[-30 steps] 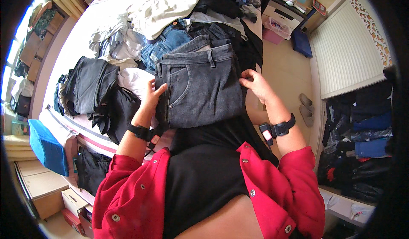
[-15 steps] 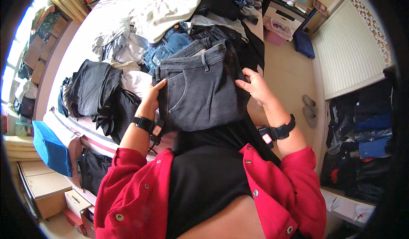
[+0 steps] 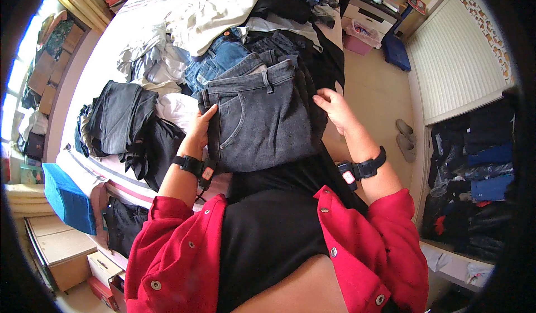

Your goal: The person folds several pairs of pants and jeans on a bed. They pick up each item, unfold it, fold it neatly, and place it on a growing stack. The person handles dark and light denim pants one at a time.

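My left grip [image 3: 199,127] pinched the left edge of the black denim jeans [image 3: 265,126], already folded compactly between both hands; whether my right grip [image 3: 335,109] pinched their right edge, I couldn't tell. A folded dark garment [image 3: 123,116] lay left of the grips; blue jeans [image 3: 222,59] beyond them lay rumpled, unfolded.

The left window [image 3: 18,78] glares (edges bow), bleaching the bedsheet [image 3: 103,62].

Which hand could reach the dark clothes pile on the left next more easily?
Probably the left hand. It holds the left edge of the dark jeans, nearer the dark clothes pile; the right hand is at the opposite edge.
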`<state>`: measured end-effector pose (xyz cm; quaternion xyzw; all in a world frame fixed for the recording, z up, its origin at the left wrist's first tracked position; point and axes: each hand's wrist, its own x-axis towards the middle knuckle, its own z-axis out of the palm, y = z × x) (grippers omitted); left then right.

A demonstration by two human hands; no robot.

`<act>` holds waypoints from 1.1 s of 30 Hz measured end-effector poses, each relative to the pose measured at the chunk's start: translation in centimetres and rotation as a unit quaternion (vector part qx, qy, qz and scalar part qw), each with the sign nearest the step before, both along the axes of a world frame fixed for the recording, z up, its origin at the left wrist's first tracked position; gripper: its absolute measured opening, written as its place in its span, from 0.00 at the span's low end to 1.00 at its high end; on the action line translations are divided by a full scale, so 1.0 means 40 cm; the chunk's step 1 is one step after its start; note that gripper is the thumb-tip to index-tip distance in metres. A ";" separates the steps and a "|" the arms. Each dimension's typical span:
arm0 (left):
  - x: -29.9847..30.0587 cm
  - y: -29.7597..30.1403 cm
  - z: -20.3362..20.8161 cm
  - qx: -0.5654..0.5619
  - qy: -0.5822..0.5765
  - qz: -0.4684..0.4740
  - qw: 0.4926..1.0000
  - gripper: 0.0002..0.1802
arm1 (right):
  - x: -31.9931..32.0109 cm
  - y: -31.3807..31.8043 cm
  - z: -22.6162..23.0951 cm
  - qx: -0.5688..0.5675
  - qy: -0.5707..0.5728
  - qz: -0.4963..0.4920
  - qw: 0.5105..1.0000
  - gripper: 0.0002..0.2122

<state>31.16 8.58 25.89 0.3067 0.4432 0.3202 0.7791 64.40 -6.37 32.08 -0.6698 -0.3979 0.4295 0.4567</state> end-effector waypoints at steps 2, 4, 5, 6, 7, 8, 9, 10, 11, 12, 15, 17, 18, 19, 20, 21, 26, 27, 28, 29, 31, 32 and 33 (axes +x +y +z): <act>0.001 0.008 -0.002 -0.039 -0.001 -0.036 0.999 0.19 | -0.021 -0.003 0.004 0.067 -0.016 -0.029 0.997 0.15; 0.003 0.012 -0.004 -0.116 -0.049 -0.059 0.990 0.19 | -0.033 -0.003 0.011 0.039 -0.064 -0.038 0.996 0.15; 0.005 0.013 -0.004 -0.121 -0.041 -0.071 0.989 0.20 | -0.038 -0.001 0.015 0.029 -0.048 -0.012 0.998 0.15; 0.008 0.012 -0.004 -0.121 -0.035 -0.078 0.989 0.20 | -0.040 0.001 0.020 0.024 -0.030 0.006 0.999 0.15; 0.012 0.011 -0.004 -0.128 -0.029 -0.087 0.987 0.21 | -0.042 0.005 0.024 0.006 -0.003 0.027 1.000 0.14; 0.016 0.008 -0.003 -0.100 -0.025 -0.085 0.991 0.21 | -0.045 0.007 0.027 0.025 0.025 0.023 0.999 0.15; 0.020 0.005 -0.002 -0.079 -0.022 -0.083 0.993 0.21 | -0.046 0.009 0.030 0.032 0.056 0.004 0.998 0.16; 0.023 0.002 -0.001 -0.056 -0.021 -0.085 0.995 0.21 | -0.049 0.012 0.031 0.037 0.086 -0.014 0.996 0.17; 0.024 -0.002 0.000 -0.041 -0.024 -0.070 0.996 0.21 | -0.050 0.011 0.031 0.010 0.098 -0.021 0.995 0.25; 0.024 -0.005 0.001 -0.035 -0.022 -0.055 0.998 0.21 | -0.054 0.016 0.030 0.002 0.063 0.006 0.998 0.28; 0.016 -0.009 0.000 -0.004 -0.027 -0.022 0.999 0.20 | -0.076 0.026 0.018 0.036 -0.066 0.032 0.997 0.38; 0.007 -0.005 -0.006 0.017 -0.045 -0.009 0.999 0.20 | -0.091 0.041 0.014 0.072 -0.276 0.015 0.958 0.39; 0.001 -0.001 -0.011 0.003 -0.044 -0.002 0.999 0.22 | -0.099 0.049 0.015 0.077 -0.376 0.009 0.923 0.39; -0.002 0.005 -0.017 -0.012 -0.056 -0.004 0.998 0.23 | -0.106 0.057 0.019 0.092 -0.418 0.034 0.903 0.34; -0.008 0.010 -0.023 -0.022 -0.070 -0.007 0.997 0.25 | -0.113 0.067 0.026 0.126 -0.398 0.037 0.908 0.31; -0.010 0.016 -0.031 -0.056 -0.037 0.021 0.997 0.32 | -0.120 0.079 0.036 0.146 -0.378 0.039 0.913 0.28; -0.027 0.020 -0.055 -0.059 -0.138 -0.045 0.988 0.36 | -0.160 0.085 0.099 0.177 -0.118 0.131 0.968 0.20; -0.030 0.014 -0.055 -0.054 -0.126 -0.045 0.990 0.35 | -0.169 0.080 0.104 0.175 -0.121 0.154 0.965 0.17; -0.032 0.011 -0.053 -0.051 -0.107 -0.040 0.992 0.34 | -0.174 0.079 0.108 0.218 -0.058 0.180 0.958 0.17; -0.034 0.006 -0.050 -0.041 -0.117 -0.032 0.992 0.29 | -0.176 0.084 0.107 0.228 -0.050 0.162 0.959 0.17; -0.034 -0.001 -0.039 -0.009 -0.120 -0.040 0.992 0.27 | -0.172 0.099 0.094 0.227 -0.087 0.112 0.964 0.16; -0.032 -0.004 -0.032 0.013 -0.127 -0.048 0.991 0.27 | -0.162 0.115 0.084 0.245 -0.128 0.089 0.957 0.16; -0.030 -0.005 -0.025 -0.001 -0.137 -0.066 0.988 0.26 | -0.155 0.132 0.070 0.209 -0.161 0.050 0.963 0.17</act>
